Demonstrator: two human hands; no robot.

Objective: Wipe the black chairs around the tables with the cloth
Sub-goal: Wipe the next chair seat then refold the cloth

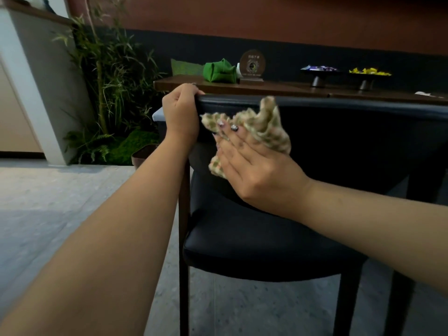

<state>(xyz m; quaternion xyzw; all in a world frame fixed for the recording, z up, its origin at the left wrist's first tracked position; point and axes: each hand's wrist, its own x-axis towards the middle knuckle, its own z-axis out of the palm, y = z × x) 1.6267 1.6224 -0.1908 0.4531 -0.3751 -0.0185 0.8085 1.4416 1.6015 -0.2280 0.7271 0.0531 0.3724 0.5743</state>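
The right hand [254, 163] lies flat against the back of the black chair [315, 132], fingers straight and close together, pressing the cloth [264, 122] onto the dark padding near the backrest's left end. The cloth, checked in green and cream, is bunched under the fingers and sticks out above and below them, its upper fold reaching up to the top edge of the backrest. Just to the left, the left hand [180, 112] grips the top left corner of the backrest, fingers curled over the rim and hidden behind it, the thumb side toward the camera. The two hands are near each other, with the cloth's left tip almost touching the left hand. Below them the chair's seat shows, padded and black, on dark legs over a pale grey floor [60, 202]. Behind the backrest stands a wooden table [278, 89]. On it sit a green pouch [219, 71], a round brown sign [252, 66] on a stand beside it, and farther right two dark pedestal dishes, one [317, 73] with bluish wrapped sweets and one [368, 77] with yellow ones. Bamboo plants [106, 81] grow at the left, next to a pale wall corner.
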